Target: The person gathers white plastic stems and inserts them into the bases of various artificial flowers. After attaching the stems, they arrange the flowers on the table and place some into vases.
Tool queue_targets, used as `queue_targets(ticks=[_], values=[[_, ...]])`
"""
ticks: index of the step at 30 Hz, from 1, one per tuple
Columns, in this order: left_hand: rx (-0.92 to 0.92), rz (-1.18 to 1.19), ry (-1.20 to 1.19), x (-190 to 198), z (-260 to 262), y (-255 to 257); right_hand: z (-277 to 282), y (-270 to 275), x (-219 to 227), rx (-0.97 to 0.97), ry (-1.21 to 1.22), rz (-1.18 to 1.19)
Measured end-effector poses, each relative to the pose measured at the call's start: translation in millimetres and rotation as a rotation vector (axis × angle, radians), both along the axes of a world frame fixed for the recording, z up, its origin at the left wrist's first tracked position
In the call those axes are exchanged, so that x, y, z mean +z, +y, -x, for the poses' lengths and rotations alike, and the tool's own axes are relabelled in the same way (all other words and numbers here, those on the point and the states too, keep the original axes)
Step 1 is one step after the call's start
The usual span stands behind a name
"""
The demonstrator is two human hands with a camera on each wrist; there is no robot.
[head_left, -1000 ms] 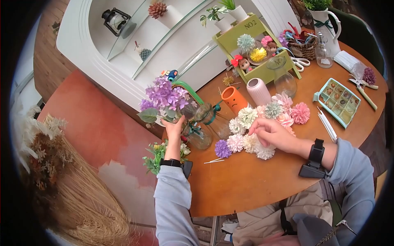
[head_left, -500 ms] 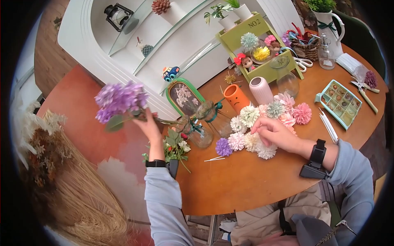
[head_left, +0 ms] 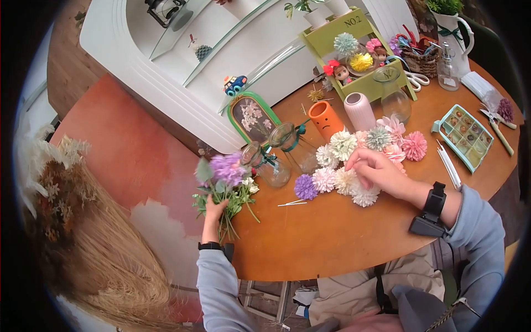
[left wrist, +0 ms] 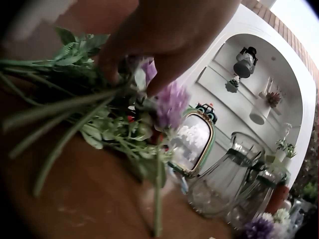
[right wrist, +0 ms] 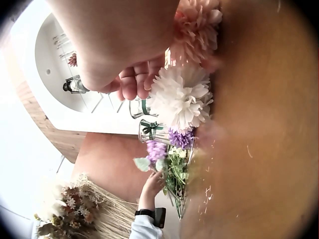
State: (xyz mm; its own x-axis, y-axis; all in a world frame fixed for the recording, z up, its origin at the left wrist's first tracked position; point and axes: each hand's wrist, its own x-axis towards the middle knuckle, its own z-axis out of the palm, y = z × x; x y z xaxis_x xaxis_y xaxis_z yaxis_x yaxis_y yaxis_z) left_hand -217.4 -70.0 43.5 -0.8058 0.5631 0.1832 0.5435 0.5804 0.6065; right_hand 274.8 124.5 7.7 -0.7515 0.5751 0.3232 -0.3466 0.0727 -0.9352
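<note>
My left hand [head_left: 213,213] grips the stems of a purple hydrangea bunch [head_left: 228,169] at the table's left edge. A leafy green bunch [head_left: 243,198] with small white blooms lies right beside it. In the left wrist view, several cut green stems [left wrist: 55,159] stick out past the hand, and the purple petals [left wrist: 172,105] show beyond the fingers. My right hand [head_left: 379,172] hovers over the loose flower heads with its fingers loosely curled, holding nothing. A white flower head [right wrist: 184,97] is close below those fingers in the right wrist view.
Two glass vases with green ribbons [head_left: 272,169] stand right of the bunch, before a green-framed picture [head_left: 251,117]. Behind the flower heads are an orange vase [head_left: 326,120] and a pink vase [head_left: 358,112]. A compartment box [head_left: 464,137] and pliers [head_left: 499,131] lie at right.
My left hand has lifted the purple hydrangea out of the ribboned vase, swung it left, then brought it down beside the leafy bunch. The right hand has stayed over the flower heads.
</note>
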Motion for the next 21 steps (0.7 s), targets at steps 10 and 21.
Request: queue_targets(ticks=[10, 21], values=[[-0.086, 0.105, 0.677, 32, -72, 5, 1, 3, -3, 0.010, 0.002, 0.038], [-1.154, 0.214, 0.242, 32, -265, 58, 1, 3, -1, 0.010, -0.046, 0.022]])
